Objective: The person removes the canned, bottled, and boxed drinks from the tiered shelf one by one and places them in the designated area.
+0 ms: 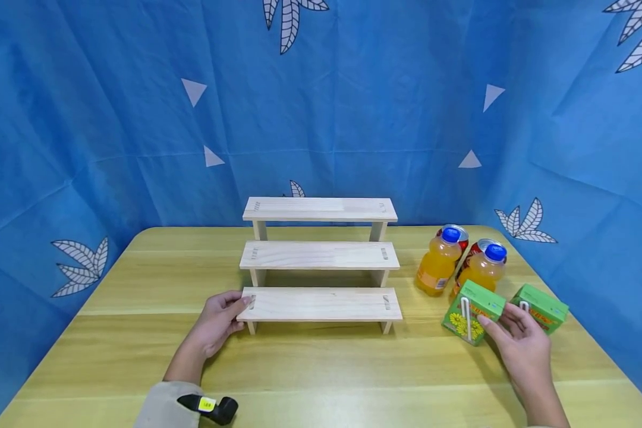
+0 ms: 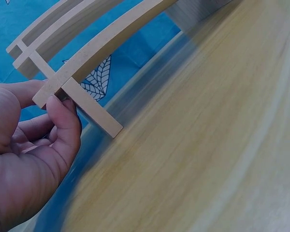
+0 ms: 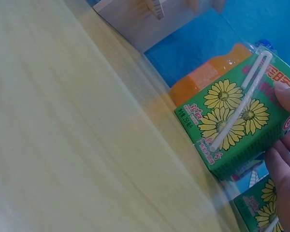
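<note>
My left hand (image 1: 217, 324) pinches the left end of the lowest board on a three-tier wooden stand (image 1: 321, 304), thumb on one face and fingers on the other. In the left wrist view that board end (image 2: 50, 92) sits between thumb and forefinger. At the right, my right hand (image 1: 525, 345) grips a green drink carton (image 1: 473, 312) with yellow flowers and a white straw on its front. The right wrist view shows this carton (image 3: 232, 113) tilted, with the thumb on its front. Just right of it stands a second green carton (image 1: 540, 308), partly behind the fingers.
Two orange juice bottles with blue caps, a left one (image 1: 437, 263) and a right one (image 1: 484, 267), stand behind the held carton. Red cans (image 1: 462, 236) show behind them, mostly hidden. A blue curtain (image 1: 353, 119) hangs behind the wooden table (image 1: 321, 380).
</note>
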`<action>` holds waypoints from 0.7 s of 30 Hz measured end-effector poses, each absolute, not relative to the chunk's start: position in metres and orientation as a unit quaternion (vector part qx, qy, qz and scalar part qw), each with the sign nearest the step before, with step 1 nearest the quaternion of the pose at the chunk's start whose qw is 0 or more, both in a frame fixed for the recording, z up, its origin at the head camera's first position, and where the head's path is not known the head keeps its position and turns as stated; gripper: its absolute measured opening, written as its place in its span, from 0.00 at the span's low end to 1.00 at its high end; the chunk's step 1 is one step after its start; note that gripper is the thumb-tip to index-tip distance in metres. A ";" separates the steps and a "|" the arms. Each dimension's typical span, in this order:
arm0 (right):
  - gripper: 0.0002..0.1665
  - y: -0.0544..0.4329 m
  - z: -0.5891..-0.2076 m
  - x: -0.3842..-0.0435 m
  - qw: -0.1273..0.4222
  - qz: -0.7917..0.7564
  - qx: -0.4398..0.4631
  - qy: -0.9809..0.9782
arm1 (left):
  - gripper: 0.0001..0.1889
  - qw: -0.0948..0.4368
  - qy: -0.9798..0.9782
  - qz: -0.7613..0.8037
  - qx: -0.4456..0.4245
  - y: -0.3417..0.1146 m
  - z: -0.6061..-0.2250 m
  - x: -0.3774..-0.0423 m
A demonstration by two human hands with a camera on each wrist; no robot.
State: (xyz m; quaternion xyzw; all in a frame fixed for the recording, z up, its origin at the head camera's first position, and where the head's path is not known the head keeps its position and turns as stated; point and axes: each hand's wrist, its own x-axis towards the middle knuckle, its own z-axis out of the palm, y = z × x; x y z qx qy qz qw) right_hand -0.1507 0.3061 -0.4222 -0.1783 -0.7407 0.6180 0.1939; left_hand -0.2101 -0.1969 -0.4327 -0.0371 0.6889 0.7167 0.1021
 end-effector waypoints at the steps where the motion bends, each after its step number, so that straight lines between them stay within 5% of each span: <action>1: 0.38 0.306 -0.422 -0.151 0.196 0.623 -0.177 -0.737 | 0.23 0.102 0.689 0.716 -0.036 -0.197 -0.433 -0.210; 10: 0.37 0.306 -0.416 -0.150 0.236 0.646 -0.169 -0.706 | 0.22 0.101 0.695 0.711 -0.039 -0.195 -0.432 -0.213; 21: 0.21 0.300 -0.372 -0.152 0.381 0.538 -0.050 -0.751 | 0.27 0.046 0.799 0.598 -0.034 -0.219 -0.408 -0.216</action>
